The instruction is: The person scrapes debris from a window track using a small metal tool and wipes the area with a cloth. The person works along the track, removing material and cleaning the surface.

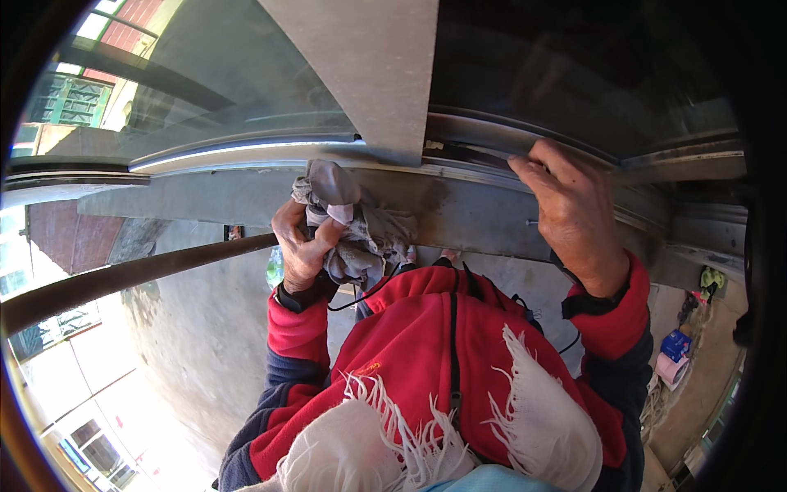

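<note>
My left hand (305, 246) grips a crumpled, stained grey cloth (363, 237) above the window ledge, and a lighter fold of it sticks up past my fingers. My right hand (569, 212) is at the sliding window's track (442, 161), right of the metal window post (393, 74). Thumb and forefinger pinch the end of a thin dark strip (470, 154), which lies along the track; whether it is a blade or another flat tool is unclear. Below the track runs the grey ledge (486, 212), with a dark damp-looking patch.
Dark window glass (553, 74) rises behind my right hand. A brown metal bar (141, 270) slants in from the left towards my left wrist. A small bolt (532, 222) juts out near the ledge. Blue and pink packages (673, 357) lie low at the right.
</note>
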{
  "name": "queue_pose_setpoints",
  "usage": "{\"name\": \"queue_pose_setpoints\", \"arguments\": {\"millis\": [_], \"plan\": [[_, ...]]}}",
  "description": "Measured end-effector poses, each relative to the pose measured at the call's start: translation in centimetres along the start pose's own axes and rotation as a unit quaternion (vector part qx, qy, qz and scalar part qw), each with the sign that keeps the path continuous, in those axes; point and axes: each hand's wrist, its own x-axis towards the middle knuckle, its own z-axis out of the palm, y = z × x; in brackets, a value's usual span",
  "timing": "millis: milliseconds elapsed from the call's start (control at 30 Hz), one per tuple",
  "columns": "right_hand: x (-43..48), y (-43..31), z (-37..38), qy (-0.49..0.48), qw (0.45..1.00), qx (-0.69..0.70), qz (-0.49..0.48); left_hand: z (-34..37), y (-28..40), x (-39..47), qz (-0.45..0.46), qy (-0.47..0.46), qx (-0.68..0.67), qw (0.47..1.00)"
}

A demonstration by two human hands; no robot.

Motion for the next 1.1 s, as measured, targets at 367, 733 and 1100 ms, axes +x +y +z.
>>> {"name": "queue_pose_setpoints", "arguments": {"millis": [367,733,1100], "plan": [[0.2,0.2,1.6,0.01,1.0,0.005,0.002,0.1,0.0,0.0,-0.008,0.011,0.003,1.0],[-2.0,0.3,-0.1,0.022,0.998,0.041,0.05,-0.1,-0.1,0.1,0.011,-0.009,-0.004,1.0],[-3.3,0.8,-0.4,0.017,0.993,0.078,0.091,-0.3,0.1,0.1,0.007,-0.016,0.0,1.0]]}}
